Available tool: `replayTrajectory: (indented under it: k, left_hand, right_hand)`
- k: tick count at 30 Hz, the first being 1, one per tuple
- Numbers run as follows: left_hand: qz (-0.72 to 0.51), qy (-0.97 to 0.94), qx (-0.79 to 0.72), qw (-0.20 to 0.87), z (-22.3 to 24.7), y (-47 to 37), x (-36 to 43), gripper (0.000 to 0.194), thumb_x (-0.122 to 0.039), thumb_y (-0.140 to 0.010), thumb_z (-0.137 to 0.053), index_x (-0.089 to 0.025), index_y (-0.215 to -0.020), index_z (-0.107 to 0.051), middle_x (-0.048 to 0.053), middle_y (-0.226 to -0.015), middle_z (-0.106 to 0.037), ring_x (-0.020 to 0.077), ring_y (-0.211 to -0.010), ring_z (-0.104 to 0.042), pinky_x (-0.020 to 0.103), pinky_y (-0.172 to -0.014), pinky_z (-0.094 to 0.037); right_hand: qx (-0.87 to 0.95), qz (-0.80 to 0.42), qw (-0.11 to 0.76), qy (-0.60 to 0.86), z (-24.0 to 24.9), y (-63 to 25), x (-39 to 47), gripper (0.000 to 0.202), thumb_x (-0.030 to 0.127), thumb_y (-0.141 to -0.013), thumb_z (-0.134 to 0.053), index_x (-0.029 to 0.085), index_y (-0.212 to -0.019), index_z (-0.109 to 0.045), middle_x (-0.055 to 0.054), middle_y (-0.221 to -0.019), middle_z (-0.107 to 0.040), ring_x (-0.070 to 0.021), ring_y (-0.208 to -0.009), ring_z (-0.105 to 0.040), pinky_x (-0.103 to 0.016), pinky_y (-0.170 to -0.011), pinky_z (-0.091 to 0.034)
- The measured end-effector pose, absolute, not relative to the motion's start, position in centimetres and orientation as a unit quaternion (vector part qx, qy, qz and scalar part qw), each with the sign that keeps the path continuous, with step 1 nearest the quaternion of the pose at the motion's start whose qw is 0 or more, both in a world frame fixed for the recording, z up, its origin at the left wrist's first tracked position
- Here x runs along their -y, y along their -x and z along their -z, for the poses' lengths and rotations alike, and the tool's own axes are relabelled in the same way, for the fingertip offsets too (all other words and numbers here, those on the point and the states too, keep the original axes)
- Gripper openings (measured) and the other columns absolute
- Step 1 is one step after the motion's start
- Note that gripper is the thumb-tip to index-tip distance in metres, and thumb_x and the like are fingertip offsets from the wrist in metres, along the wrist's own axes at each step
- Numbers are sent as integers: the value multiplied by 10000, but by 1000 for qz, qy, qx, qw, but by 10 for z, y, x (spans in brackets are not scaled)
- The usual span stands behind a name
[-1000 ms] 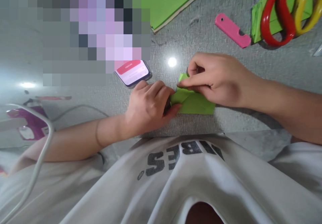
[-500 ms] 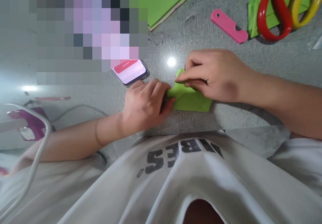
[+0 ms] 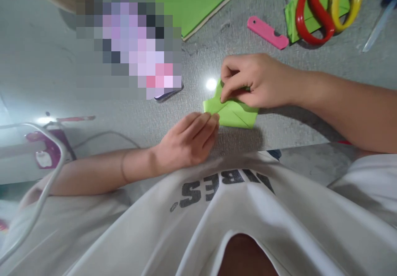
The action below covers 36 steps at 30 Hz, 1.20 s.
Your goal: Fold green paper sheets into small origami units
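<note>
A piece of light green folded paper (image 3: 237, 115) lies on the grey table in front of me, creased across its face. My left hand (image 3: 194, 137) pinches its lower left edge between thumb and fingertips. From the upper right, my right hand (image 3: 248, 81) is closed on the paper's upper part, its fingers bent and pressing on a fold. The right hand covers part of the paper's top edge.
Beyond my right hand lie a pink folding cutter (image 3: 268, 32) and red-and-yellow-handled scissors (image 3: 314, 15) over folded green paper pieces (image 3: 291, 21). Green sheets (image 3: 195, 3) lie at the back. A partly blurred-out phone (image 3: 169, 93) is at left, a white cable (image 3: 62, 147) farther left.
My left hand has shifted from the paper's left end to its lower edge, uncovering the left corner. My right fingers have slid slightly along the fold. The whole view has tilted a little.
</note>
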<state>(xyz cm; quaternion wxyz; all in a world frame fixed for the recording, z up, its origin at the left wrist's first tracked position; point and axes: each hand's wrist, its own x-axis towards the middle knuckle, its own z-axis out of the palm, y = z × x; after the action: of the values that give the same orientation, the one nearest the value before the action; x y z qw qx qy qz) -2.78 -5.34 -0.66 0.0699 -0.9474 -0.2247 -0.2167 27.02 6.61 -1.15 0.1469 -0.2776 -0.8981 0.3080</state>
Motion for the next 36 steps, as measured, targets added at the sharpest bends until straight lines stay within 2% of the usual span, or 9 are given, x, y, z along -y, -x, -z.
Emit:
replayTrajectory:
  k: [2,4,7,10,17,22,27,31,36]
  left_hand:
    - [185,952,230,87,3,28,65,229,-101,-1263,-672,-60,-1401,-850,239,-1424,-947,317,-1297,-916,445,-1002,-739]
    - [150,955,247,63,3,31,74,392,-266,-1332,-621,14,-1537,-804,320,-1526,-904,380,-1422,-900,473,-1042,-737]
    - [113,952,285,1,6,38,84,684,-510,-1361,-569,31,-1770,-664,376,-1706,-798,472,-1595,-829,552,-1155,-723]
    - [105,941,320,-17,10,42,91,758,-565,-1351,-575,6,-1850,-588,387,-1767,-748,502,-1658,-789,587,-1181,-709]
    - [116,932,343,25,11,42,93,668,-566,-1331,-637,-33,-1729,-704,354,-1606,-864,459,-1457,-899,537,-1029,-721]
    - [129,939,309,75,9,39,87,718,-627,-1341,-597,11,-1625,-767,366,-1539,-887,428,-1322,-924,497,-861,-698]
    - [144,944,290,62,7,38,81,713,-634,-1312,-671,-2,-1614,-798,359,-1480,-909,450,-1299,-915,512,-854,-702]
    - [172,947,259,82,3,40,73,618,-604,-1303,-710,-22,-1401,-895,322,-1327,-946,405,-1123,-923,484,-749,-670]
    - [191,955,203,99,-2,44,70,448,-523,-1281,-751,-151,-1101,-926,185,-1080,-944,279,-846,-821,414,-626,-542]
  right_hand:
    - [905,-316,146,245,19,-271,-70,356,240,-1132,-653,290,-1112,-1006,-49,-1202,-830,-196,-1021,-712,-397,-854,-507]
    - [906,-332,136,226,22,-271,-73,366,315,-1204,-646,285,-1133,-1004,-52,-1197,-821,-223,-1112,-735,-427,-952,-552]
    - [903,-342,124,229,19,-271,-76,368,390,-1257,-672,298,-1138,-1008,-54,-1156,-810,-246,-1244,-744,-480,-1138,-558]
    - [904,-354,102,218,12,-272,-78,335,393,-1252,-706,324,-1177,-1024,-45,-1122,-812,-245,-1299,-739,-511,-1256,-509]
    - [909,-349,78,213,8,-269,-81,315,436,-1222,-739,339,-1155,-1032,-30,-1068,-818,-239,-1307,-719,-475,-1258,-494]
    - [927,-324,21,188,-4,-256,-70,372,306,-1230,-653,352,-1260,-1021,-40,-1084,-778,-270,-1243,-694,-557,-1273,-455]
    - [926,-327,16,185,-8,-250,-58,476,175,-1242,-556,319,-1406,-979,5,-1087,-735,-204,-1159,-621,-574,-1297,-372]
    - [945,-283,2,163,-6,-251,-59,577,131,-1230,-471,314,-1477,-959,-13,-1090,-688,-213,-1133,-571,-591,-1232,-393]
    - [964,-238,-8,121,-6,-254,-63,572,160,-1248,-450,275,-1542,-927,-68,-1178,-690,-248,-1115,-591,-535,-1124,-440]
